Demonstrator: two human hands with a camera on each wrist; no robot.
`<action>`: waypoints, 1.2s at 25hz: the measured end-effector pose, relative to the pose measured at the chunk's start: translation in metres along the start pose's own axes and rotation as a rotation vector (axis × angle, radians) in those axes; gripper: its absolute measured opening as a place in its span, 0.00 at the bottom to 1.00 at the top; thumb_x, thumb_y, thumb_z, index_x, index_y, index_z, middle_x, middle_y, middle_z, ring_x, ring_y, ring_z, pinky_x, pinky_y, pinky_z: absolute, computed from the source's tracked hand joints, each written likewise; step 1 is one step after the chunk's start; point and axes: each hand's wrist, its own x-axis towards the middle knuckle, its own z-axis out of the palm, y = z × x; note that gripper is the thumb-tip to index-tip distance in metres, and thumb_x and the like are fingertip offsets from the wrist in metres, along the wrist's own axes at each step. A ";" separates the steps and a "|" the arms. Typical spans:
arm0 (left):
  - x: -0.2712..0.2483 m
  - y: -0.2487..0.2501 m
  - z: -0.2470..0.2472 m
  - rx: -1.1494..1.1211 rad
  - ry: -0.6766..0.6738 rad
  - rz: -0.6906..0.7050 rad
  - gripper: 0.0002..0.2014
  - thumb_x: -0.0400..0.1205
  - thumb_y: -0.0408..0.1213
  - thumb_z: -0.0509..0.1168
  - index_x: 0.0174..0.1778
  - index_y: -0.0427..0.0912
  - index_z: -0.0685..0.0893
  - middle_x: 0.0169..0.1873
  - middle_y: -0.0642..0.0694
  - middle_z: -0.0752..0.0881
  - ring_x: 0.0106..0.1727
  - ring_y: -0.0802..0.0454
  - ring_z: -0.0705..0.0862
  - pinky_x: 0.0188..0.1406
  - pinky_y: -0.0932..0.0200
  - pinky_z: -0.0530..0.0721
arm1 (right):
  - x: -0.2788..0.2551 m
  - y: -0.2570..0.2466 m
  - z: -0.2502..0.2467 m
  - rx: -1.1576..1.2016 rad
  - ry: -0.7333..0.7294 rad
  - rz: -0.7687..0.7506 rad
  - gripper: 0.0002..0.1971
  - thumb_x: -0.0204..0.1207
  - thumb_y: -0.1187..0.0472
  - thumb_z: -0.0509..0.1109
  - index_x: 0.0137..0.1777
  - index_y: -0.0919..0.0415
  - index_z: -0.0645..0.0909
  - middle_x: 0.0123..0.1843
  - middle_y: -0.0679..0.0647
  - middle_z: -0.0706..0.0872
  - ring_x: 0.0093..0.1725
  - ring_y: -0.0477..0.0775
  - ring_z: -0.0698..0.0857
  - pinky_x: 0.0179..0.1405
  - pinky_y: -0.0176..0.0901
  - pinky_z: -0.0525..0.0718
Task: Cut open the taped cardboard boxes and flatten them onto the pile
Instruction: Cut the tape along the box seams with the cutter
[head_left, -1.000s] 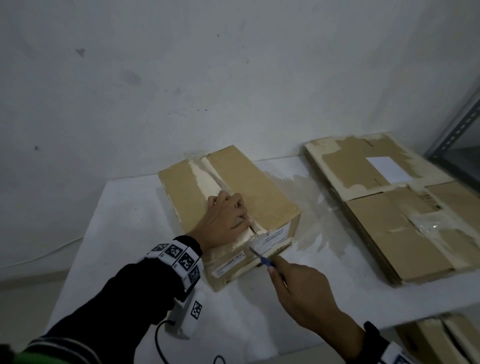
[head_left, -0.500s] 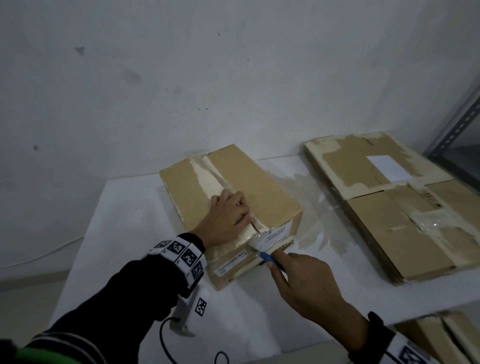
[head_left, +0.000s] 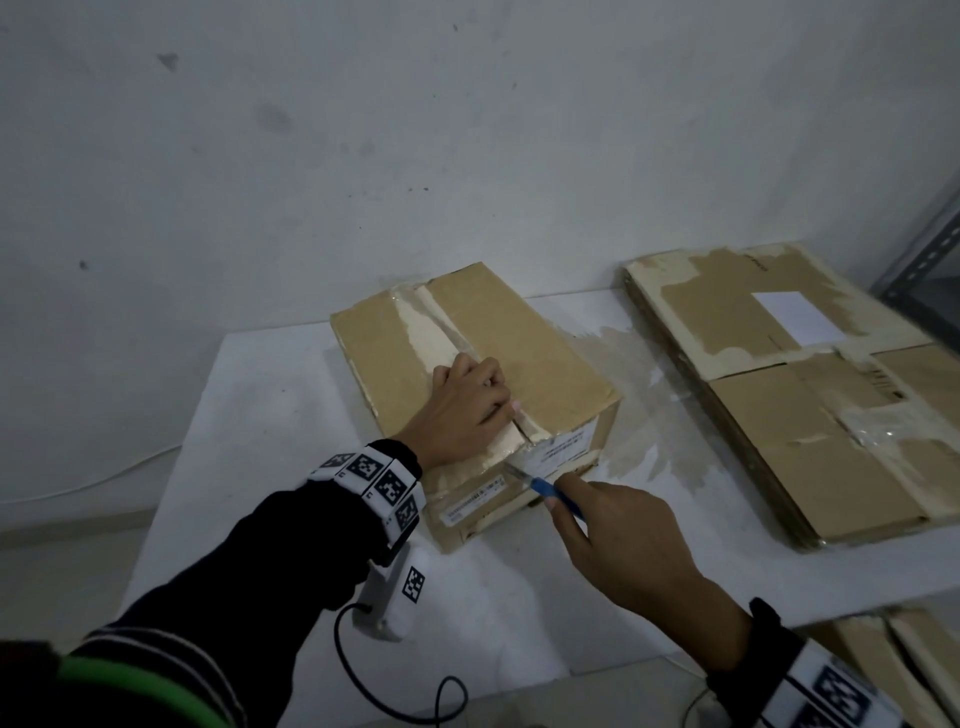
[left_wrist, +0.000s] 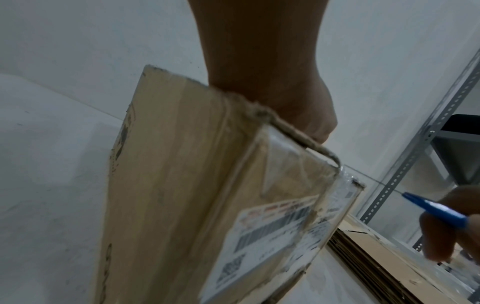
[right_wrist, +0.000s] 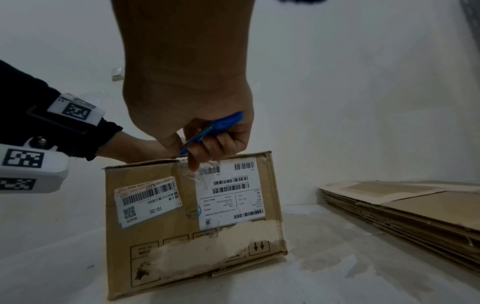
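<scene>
We see a taped cardboard box standing on the white table, a little left of the table's middle and close to the far wall. The left hand lies on the box's top near the taped centre seam, fingers bent and pressing down; it holds nothing that we can make out. The right hand pinches a blue-handled cutter between thumb and fingers, its blade pointing far and left, with the tip at the near upper edge of the box where the tape folds over onto the near face. In the right wrist view the cutter sits in the curled fingers just above that edge, over two white shipping labels on the near face. To the right, apart from the box, a pile of flattened cardboard rests on the same table. A grey metal shelf upright stands at the far right.
</scene>
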 end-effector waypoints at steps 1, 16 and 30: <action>0.000 0.000 0.000 0.005 -0.001 -0.001 0.22 0.82 0.51 0.49 0.40 0.41 0.83 0.50 0.51 0.75 0.55 0.51 0.66 0.49 0.53 0.57 | -0.001 0.000 0.000 -0.003 -0.004 -0.008 0.12 0.79 0.48 0.57 0.41 0.50 0.78 0.25 0.42 0.71 0.17 0.42 0.60 0.17 0.29 0.56; 0.001 0.006 0.001 -0.004 0.087 0.030 0.24 0.83 0.53 0.47 0.37 0.42 0.81 0.47 0.53 0.74 0.52 0.53 0.64 0.47 0.54 0.56 | 0.011 -0.011 0.002 -0.017 -0.132 0.155 0.17 0.86 0.47 0.48 0.48 0.54 0.75 0.33 0.48 0.76 0.29 0.50 0.76 0.31 0.45 0.77; -0.010 0.045 0.015 -0.096 0.106 -0.407 0.19 0.85 0.47 0.54 0.35 0.43 0.81 0.50 0.46 0.68 0.59 0.48 0.65 0.59 0.60 0.60 | -0.002 0.017 -0.003 0.872 -0.140 0.601 0.20 0.88 0.58 0.48 0.45 0.62 0.80 0.23 0.52 0.77 0.20 0.43 0.73 0.26 0.36 0.73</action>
